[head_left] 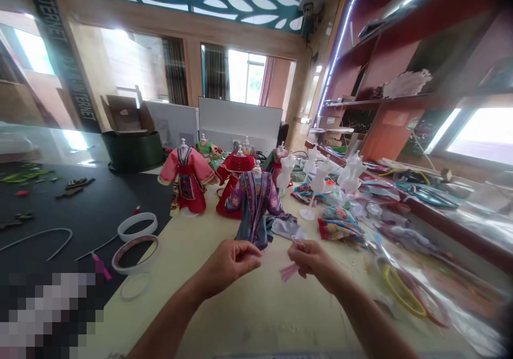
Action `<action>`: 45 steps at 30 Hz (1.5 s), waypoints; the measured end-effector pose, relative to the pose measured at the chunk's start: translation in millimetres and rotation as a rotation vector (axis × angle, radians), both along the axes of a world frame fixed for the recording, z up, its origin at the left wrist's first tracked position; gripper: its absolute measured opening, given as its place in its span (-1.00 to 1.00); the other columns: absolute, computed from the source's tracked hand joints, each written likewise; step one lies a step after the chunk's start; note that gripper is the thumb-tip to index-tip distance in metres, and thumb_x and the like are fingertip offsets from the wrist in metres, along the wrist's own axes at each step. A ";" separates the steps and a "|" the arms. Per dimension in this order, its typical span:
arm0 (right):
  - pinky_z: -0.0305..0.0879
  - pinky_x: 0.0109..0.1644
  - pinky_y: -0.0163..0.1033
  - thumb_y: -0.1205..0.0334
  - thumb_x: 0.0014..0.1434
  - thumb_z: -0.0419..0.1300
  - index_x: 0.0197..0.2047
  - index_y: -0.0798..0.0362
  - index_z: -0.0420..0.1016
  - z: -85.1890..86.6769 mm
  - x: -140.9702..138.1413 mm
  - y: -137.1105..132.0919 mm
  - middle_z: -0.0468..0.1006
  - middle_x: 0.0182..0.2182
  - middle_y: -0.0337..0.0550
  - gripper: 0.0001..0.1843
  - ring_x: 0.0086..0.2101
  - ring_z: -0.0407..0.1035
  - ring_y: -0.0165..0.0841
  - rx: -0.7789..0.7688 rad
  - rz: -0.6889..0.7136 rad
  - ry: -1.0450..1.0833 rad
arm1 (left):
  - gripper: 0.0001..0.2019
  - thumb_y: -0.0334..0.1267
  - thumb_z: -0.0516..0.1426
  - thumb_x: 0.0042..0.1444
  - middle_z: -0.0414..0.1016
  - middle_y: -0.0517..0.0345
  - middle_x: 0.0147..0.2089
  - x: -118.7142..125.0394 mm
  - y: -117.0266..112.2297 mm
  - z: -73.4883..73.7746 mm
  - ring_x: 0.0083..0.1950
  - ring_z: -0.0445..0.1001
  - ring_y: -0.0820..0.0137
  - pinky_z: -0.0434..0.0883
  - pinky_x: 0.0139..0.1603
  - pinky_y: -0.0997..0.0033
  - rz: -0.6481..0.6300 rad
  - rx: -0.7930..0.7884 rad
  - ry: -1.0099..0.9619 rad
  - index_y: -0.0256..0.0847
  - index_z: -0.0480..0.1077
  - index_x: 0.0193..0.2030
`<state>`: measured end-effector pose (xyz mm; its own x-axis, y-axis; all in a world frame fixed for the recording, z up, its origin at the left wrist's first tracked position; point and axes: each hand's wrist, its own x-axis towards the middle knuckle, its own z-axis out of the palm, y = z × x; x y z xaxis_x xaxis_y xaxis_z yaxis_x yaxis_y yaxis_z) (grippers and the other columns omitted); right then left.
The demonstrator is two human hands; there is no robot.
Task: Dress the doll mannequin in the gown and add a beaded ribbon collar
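My left hand and my right hand are raised close together above a pale yellow table, fingers pinched. A thin, sheer pink strip seems to span the gap between them, though it is faint. A small pink tassel hangs below my right fingers. Just beyond my hands stands a doll dress in purple and teal on a stand. A red doll dress and a pink-and-red doll robe stand behind and to its left.
White mannequin stands and heaped printed fabric lie on the right. Yellow wire and plastic sheeting lie nearer. White hoops rest on a black mat at left. Red shelves line the right wall.
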<state>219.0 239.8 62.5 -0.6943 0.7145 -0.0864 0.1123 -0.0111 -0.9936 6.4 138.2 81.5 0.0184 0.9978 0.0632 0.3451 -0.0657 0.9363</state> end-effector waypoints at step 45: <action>0.12 -0.56 -0.45 0.24 0.06 0.14 -0.43 0.13 0.39 -34.0 -0.8 -13.8 0.34 -0.63 -0.34 -0.87 -0.62 0.17 -0.57 0.071 0.183 -0.095 | -0.61 -0.01 0.09 -0.01 0.11 0.34 -0.62 33.8 14.6 -40.5 -0.57 0.13 0.51 0.12 -0.53 0.57 -0.052 -0.072 0.331 -0.21 0.43 -0.13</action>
<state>218.2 225.9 28.5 -0.8041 0.5839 -0.1113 0.1992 0.0882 -0.9760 40.2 152.7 40.9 0.0773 0.9967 -0.0256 0.6291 -0.0288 0.7768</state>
